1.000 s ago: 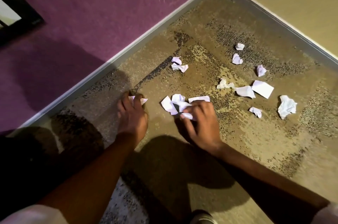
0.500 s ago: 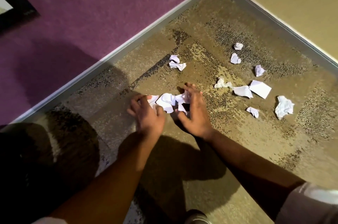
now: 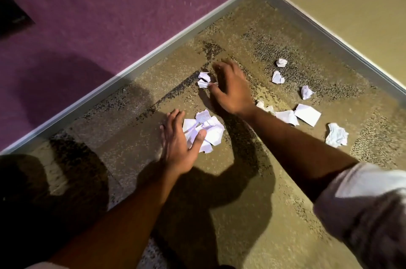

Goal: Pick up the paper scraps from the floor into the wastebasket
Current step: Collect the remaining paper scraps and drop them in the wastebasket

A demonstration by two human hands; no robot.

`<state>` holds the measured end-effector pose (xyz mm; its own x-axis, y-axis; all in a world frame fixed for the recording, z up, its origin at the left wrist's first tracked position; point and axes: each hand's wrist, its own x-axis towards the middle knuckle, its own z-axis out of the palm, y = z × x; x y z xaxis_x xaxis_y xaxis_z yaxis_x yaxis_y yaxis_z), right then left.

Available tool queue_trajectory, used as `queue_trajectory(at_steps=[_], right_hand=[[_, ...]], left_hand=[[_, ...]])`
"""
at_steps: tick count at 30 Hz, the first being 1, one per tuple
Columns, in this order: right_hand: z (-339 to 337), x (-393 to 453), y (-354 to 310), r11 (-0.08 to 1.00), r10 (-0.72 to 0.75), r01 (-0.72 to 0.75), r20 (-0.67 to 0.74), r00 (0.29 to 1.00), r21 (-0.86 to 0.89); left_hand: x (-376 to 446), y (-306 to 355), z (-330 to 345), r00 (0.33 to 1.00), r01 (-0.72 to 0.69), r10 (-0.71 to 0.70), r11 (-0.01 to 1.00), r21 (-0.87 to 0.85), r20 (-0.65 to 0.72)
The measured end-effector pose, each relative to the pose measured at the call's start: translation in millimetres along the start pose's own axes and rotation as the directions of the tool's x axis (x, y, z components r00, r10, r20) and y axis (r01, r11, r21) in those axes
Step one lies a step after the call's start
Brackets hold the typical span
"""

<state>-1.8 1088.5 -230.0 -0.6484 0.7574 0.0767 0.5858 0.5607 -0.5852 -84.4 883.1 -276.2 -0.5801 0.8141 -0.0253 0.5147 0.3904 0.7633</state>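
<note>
Reaching out, the right hand (image 3: 230, 90) has left the paper pile (image 3: 204, 130), fingers spread by two far scraps (image 3: 204, 79). The left hand (image 3: 178, 145) rests open on the pile. No wastebasket shows.

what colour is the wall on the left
Purple wall, clearest in the head view.

Speckled carpet floor (image 3: 252, 213) strewn with crumpled paper scraps (image 3: 204, 131).

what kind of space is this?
Probably an indoor room corner, home or office: patterned carpet meets a purple wall and a beige wall, with grey skirting along the base. Paper scraps litter the floor.
</note>
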Motion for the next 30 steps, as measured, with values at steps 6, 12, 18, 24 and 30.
queue_trajectory(at_steps=[6,12,18,24,30], right_hand=[[24.1,31.2,-1.4,0.987,-0.09,0.129,0.347,0.934,-0.092],[42.8,-37.8,-2.5,0.991,-0.126,0.114,0.199,0.972,0.071],[-5.4,-73.2,24.4,0.977,-0.113,0.137,-0.146,0.983,0.166],[-80.4,-95.7,128.7,0.767,0.468,-0.603,-0.451,0.76,-0.22],[-72.1,-110.6,147.6,0.851,0.502,-0.525,-0.26,0.824,-0.023]], left_hand=[[4.6,-5.1,-2.0,0.997,0.01,-0.009,1.0,-0.009,0.072],[-1.2,-4.4,0.7,0.994,-0.028,0.02,0.997,0.067,0.11],[-5.4,-4.5,0.4,0.989,-0.09,0.076,0.99,0.113,0.125],[-3.8,-10.3,4.6,0.987,-0.089,0.066,0.982,0.167,0.144],[1.4,-4.3,4.6,0.984,-0.01,-0.016,0.99,0.143,0.179]])
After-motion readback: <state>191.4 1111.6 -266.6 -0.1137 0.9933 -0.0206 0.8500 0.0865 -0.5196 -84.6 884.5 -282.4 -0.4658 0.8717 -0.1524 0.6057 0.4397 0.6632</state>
